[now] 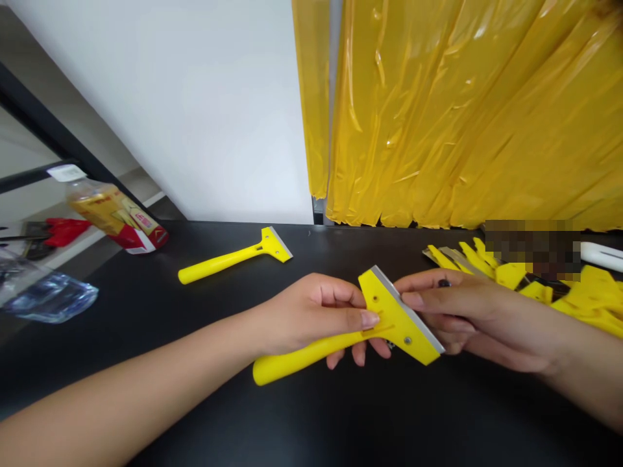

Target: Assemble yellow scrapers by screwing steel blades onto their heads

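Observation:
A yellow scraper [409, 324] with a wide head, two screws and a metal blade edge is held above the black table. My left hand [321, 311] grips it at the neck, thumb on top and fingers beneath, with the handle pointing to the lower left. The thumb and forefinger of my right hand [472, 311] close at the blade edge, and its other fingers curl behind. Something small and dark shows at the right forefinger; I cannot make out what it is. A second yellow scraper [233, 257] lies on the table beyond my left hand.
Yellow scraper parts [588, 292] are heaped on the black table [204, 389] at the right, by a white object [603, 255]. Two bottles, one with a yellow-red label [111, 211] and one clear [48, 292], are at left. A white panel [195, 104] and yellow plastic sheeting [462, 117] stand behind.

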A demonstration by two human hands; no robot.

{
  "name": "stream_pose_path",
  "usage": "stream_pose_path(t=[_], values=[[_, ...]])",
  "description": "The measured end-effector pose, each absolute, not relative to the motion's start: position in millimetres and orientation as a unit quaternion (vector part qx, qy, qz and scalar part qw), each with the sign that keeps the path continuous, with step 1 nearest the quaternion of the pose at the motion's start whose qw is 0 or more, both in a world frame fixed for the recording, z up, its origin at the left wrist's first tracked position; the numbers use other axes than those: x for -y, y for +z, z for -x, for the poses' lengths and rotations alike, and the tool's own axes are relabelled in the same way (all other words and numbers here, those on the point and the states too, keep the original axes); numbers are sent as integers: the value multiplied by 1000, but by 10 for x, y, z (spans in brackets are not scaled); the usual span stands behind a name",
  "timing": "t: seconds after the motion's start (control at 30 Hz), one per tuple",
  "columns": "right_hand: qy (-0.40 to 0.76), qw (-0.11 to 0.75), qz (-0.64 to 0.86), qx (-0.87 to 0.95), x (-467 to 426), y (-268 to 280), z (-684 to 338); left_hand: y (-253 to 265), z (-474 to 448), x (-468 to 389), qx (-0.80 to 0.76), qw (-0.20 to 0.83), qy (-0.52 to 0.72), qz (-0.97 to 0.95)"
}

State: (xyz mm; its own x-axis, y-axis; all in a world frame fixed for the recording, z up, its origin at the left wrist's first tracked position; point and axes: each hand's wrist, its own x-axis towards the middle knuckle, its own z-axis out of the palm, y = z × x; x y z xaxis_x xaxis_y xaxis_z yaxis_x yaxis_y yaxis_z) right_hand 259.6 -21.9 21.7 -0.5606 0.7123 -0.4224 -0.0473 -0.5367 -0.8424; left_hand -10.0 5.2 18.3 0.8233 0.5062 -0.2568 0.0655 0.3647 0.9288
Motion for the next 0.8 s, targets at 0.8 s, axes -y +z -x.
stream_pose_path(t=[0.8], values=[[804,253,314,437,211,213,-2641,193,90,-54,-271,782,163,-538]])
